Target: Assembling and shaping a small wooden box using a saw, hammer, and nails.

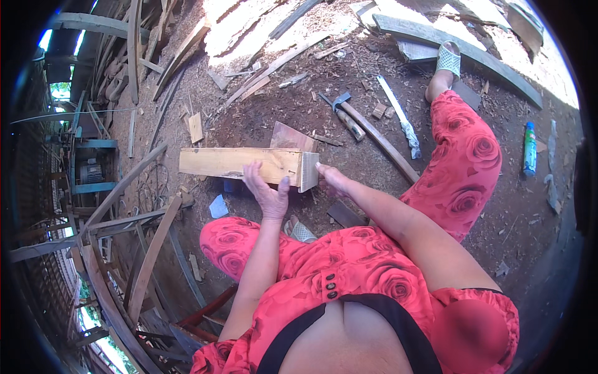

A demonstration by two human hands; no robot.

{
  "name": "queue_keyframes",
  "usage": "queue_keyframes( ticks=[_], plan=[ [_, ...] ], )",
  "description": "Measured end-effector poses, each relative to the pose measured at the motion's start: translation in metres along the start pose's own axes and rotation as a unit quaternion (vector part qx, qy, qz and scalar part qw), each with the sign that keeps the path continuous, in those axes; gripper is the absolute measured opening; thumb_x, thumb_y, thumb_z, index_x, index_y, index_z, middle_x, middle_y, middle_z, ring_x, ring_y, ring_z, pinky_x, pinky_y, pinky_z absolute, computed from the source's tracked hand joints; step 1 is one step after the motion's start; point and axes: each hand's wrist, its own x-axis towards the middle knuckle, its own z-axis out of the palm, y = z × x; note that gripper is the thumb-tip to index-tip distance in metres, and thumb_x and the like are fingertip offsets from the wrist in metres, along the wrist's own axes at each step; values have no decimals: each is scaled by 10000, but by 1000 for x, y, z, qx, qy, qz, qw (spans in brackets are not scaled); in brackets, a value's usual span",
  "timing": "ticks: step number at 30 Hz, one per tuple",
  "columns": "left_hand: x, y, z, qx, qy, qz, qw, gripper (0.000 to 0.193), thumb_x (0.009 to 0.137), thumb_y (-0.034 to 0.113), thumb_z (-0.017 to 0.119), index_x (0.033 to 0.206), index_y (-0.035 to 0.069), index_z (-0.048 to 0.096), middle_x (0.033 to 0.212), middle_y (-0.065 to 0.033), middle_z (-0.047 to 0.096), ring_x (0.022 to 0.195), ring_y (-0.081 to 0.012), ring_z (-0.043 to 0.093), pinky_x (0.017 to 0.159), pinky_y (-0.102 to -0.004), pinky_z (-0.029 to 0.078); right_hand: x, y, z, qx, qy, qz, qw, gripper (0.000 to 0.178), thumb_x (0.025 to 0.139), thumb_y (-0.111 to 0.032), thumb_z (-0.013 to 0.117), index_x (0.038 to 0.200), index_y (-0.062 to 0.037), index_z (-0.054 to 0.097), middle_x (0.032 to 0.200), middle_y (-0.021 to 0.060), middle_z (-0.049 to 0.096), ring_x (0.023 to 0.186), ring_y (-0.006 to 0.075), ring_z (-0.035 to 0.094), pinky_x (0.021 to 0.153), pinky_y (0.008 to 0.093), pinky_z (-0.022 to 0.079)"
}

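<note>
A long pale wooden box (pixel 237 162) lies crosswise in front of me, with a ridged end board (pixel 309 171) at its right end. Against its near side rests my left hand (pixel 269 194), thumb and fingers spread. My right hand (pixel 334 179) is at the end board, its fingers stretched toward the outer face and partly hidden. Behind the box sits a reddish board (pixel 291 137). Farther right on the ground lie an adze-like tool (pixel 344 109), a long wooden handle (pixel 383 144) and a long thin blade with a wrapped grip (pixel 398 112).
Planks and curved timbers (pixel 140 255) crowd the left, near a motor (pixel 91 171) on a blue frame. A green bottle (pixel 529 149) is at the right. A long beam (pixel 461 56) lies beyond my sandalled foot (pixel 448 61). Wood chips cover the dirt floor (pixel 249 118).
</note>
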Motion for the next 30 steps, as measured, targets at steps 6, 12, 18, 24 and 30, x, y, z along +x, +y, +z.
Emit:
queue_keyframes(
  ticks=[6, 12, 18, 24, 30],
  plan=[
    [-19, -97, 2, -192, 131, -644, 729, 286, 925, 216, 498, 1110, 1, 459, 1099, -151, 538, 957, -270, 492, 836, -492, 406, 4, -26, -2, -4, 21, 2, 1000, 729, 897, -622, 413, 1447, -159, 296, 1513, 197, 218, 1352, 465, 239, 1017, 642, 251],
    [-63, -125, 84, -301, -56, -710, 634, 523, 936, 339, 437, 1408, 184, 275, 1417, -86, 342, 1209, -375, 394, 898, -649, 355, 12, -38, 5, 61, 90, 25, 994, 921, 820, -699, 479, 1442, -55, 265, 1456, 319, 226, 1306, 539, 257, 1027, 614, 264],
    [-72, -231, 109, -407, -51, -584, 700, 475, 920, 421, 462, 1341, 218, 376, 1252, -38, 522, 1062, -260, 538, 814, -521, 453, 15, -38, 13, 118, 23, 17, 993, 865, 818, -652, 538, 1419, -68, 321, 1426, 299, 288, 1290, 513, 297, 1037, 608, 265],
    [-64, -244, 103, -422, -204, -633, 616, 472, 881, 472, 515, 1286, 244, 433, 1198, -29, 551, 1034, -230, 556, 727, -459, 494, 20, -38, 13, 143, 58, 30, 988, 782, 824, -590, 567, 1397, -103, 354, 1406, 286, 327, 1262, 485, 348, 1018, 585, 309],
    [-81, -241, 96, -424, -186, -618, 636, 471, 861, 463, 552, 1254, 225, 447, 1145, -17, 568, 1028, -199, 555, 725, -435, 493, 18, -40, 23, 140, 37, 28, 989, 725, 838, -543, 568, 1378, -101, 372, 1352, 282, 389, 1247, 477, 370, 988, 597, 333]
  ],
)
